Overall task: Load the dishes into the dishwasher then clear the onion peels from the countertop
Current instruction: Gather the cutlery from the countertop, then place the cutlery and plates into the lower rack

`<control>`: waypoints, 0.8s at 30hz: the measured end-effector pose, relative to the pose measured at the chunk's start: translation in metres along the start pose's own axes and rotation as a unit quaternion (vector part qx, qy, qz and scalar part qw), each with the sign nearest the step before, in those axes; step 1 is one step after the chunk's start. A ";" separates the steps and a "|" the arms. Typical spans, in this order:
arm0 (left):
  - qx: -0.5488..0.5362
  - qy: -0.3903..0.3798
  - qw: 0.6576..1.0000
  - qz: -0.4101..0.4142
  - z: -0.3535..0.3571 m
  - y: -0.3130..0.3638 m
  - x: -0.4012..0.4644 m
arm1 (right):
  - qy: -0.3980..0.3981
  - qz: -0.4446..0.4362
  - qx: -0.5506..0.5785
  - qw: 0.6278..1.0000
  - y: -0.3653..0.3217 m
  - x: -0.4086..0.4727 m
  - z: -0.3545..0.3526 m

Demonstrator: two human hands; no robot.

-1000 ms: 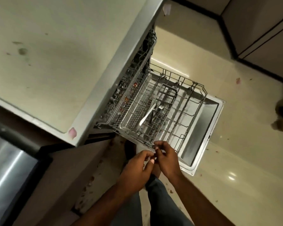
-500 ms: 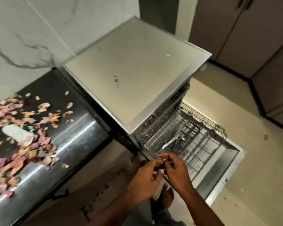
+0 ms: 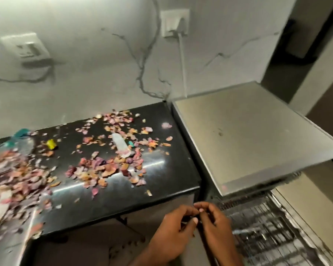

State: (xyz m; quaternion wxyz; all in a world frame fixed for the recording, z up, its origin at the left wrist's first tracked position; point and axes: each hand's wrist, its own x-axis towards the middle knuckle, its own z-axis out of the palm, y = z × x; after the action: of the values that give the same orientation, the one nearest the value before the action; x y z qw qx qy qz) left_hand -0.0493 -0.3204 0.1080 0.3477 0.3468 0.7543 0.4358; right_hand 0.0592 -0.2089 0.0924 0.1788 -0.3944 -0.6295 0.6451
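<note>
Pink and orange onion peels (image 3: 104,166) lie scattered over the black countertop (image 3: 161,181), thickest at the left edge. The dishwasher (image 3: 248,141) stands to the right of the counter, and its wire rack (image 3: 267,233) is pulled out at the lower right, blurred. My left hand (image 3: 173,233) and my right hand (image 3: 215,227) meet in front of the counter's near right corner, beside the rack. Their fingers are curled and the fingertips touch each other. Nothing shows between them.
Among the peels lie a white oblong piece (image 3: 119,143), a small yellow item (image 3: 51,144) and a blurred clear bottle with a teal cap (image 3: 21,143). The marble wall carries a socket (image 3: 175,22) with a white cable. Dark cabinets stand at the right.
The view has swung up and left from the dishwasher rack to the countertop with the peels. My hands stay together with fingertips touching, low in the frame.
</note>
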 end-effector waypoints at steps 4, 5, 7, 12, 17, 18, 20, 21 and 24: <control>-0.026 0.078 0.997 0.010 -0.076 -0.009 -0.012 | -0.056 -0.059 -0.022 0.996 -0.040 0.015 0.074; -0.039 0.099 0.994 0.009 -0.094 -0.011 -0.015 | -0.071 -0.070 -0.027 0.995 -0.049 0.018 0.092; -0.064 0.154 0.986 0.009 -0.133 -0.019 -0.028 | -0.115 -0.099 -0.057 0.987 -0.067 0.024 0.134; -0.079 0.276 0.958 0.002 -0.217 -0.046 -0.063 | -0.223 -0.154 -0.097 0.958 -0.105 0.030 0.236; -0.072 0.386 0.920 -0.011 -0.269 -0.063 -0.099 | -0.310 -0.200 -0.095 0.925 -0.124 0.023 0.314; -0.073 0.406 0.911 -0.014 -0.276 -0.065 -0.105 | -0.326 -0.206 -0.094 0.918 -0.125 0.023 0.326; -0.066 0.441 0.895 -0.027 -0.286 -0.070 -0.111 | -0.360 -0.219 -0.096 0.902 -0.126 0.028 0.345; -0.068 0.459 0.885 -0.035 -0.289 -0.074 -0.114 | -0.382 -0.223 -0.098 0.892 -0.126 0.030 0.354; -0.080 0.498 0.862 -0.052 -0.298 -0.076 -0.116 | -0.439 -0.229 -0.097 0.864 -0.133 0.039 0.376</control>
State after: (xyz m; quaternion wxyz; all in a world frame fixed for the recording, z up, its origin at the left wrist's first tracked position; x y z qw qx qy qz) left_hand -0.2524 -0.5693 0.1782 -0.0260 0.0152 0.8066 0.5904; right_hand -0.2765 -0.4143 0.1696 -0.0122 0.0691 -0.7751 0.6280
